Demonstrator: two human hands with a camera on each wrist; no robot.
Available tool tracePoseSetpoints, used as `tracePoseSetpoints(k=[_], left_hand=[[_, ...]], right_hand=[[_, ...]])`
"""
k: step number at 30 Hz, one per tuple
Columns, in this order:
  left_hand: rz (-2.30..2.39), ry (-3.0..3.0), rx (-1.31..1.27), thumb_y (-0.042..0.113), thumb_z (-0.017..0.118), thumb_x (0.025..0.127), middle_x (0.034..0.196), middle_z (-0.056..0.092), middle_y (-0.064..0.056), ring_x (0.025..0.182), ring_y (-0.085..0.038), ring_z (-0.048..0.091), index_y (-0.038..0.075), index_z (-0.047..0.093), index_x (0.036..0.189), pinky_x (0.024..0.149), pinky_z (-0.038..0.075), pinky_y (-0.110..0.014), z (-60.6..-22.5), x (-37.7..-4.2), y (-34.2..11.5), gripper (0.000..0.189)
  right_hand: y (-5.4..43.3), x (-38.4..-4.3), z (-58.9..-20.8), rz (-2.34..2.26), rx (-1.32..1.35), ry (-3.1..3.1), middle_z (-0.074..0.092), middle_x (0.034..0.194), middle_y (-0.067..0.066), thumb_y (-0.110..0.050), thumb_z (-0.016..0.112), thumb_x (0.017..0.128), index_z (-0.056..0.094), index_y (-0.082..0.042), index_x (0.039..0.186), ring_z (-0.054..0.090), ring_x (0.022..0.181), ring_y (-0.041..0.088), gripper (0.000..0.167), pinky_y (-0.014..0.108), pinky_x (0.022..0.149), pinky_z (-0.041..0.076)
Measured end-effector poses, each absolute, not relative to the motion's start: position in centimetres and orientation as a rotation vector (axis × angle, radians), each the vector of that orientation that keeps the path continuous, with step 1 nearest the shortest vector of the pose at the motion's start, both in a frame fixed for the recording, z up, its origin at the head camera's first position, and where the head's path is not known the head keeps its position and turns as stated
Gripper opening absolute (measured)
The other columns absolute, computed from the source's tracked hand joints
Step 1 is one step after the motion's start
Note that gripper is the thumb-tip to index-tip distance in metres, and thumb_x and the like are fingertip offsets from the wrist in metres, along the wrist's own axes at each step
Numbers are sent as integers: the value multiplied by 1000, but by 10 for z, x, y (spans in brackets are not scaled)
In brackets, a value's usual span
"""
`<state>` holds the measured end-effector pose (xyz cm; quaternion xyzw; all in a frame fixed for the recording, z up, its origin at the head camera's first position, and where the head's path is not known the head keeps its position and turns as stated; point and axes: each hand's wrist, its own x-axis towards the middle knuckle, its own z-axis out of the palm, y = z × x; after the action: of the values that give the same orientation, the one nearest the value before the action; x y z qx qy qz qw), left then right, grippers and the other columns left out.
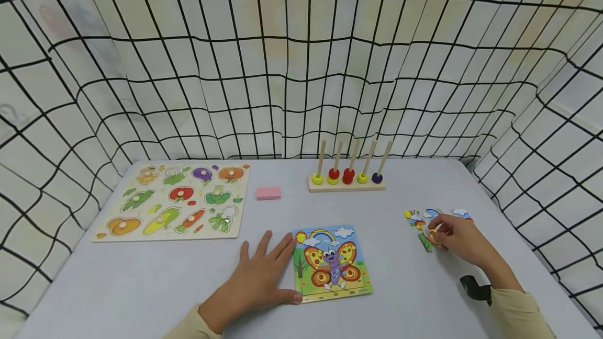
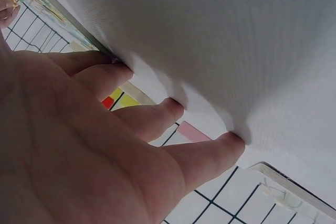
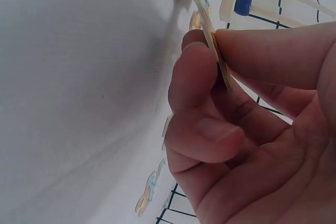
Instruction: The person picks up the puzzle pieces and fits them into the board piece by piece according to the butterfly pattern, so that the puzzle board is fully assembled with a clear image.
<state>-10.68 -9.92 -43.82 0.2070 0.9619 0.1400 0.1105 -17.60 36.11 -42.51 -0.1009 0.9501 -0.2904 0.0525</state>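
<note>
A butterfly jigsaw puzzle lies on the table in front of the person. My left hand rests with spread, straight fingers along its left edge, thumb at the lower corner. In the left wrist view, the fingertips of that hand touch the white table surface. Off to the right, my right hand pinches a thin puzzle piece between thumb and fingers, just over the table. Several loose puzzle pieces lie around this hand, partly hidden by it.
A wooden vegetable peg board lies at the back left. Beside it is a pink block. A bead stacker with upright pegs stands at the back, right of centre. Black netting rises behind and along both sides.
</note>
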Motion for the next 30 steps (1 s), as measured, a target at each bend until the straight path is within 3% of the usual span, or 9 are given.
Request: tracePoseSetpoints(k=[13,22,30], left_hand=[[415,2820,615,74,81,80,173,35,-7,156,-52,23,10,40,166,110,18,-87,-439,-107,-98,114],[429,2822,612,73,82,80,172,36,-7,156,-52,24,9,41,165,109,17,-88,-438,-106,-98,114],[427,2825,619,73,81,80,172,36,-7,156,-52,24,10,40,166,109,17,-88,-439,-105,-98,114]], right_hand=[[363,-178,-427,-810,-219,2907,63,84,0,-8,73,97,71,-2,111,54,77,19,16,34,63,42],[363,-180,-432,-763,-212,2933,64,87,1,-15,79,95,72,1,101,55,80,19,19,34,66,46],[362,-180,-433,-746,-166,2919,59,85,2,-17,79,96,66,-2,95,51,78,20,20,33,64,42]])
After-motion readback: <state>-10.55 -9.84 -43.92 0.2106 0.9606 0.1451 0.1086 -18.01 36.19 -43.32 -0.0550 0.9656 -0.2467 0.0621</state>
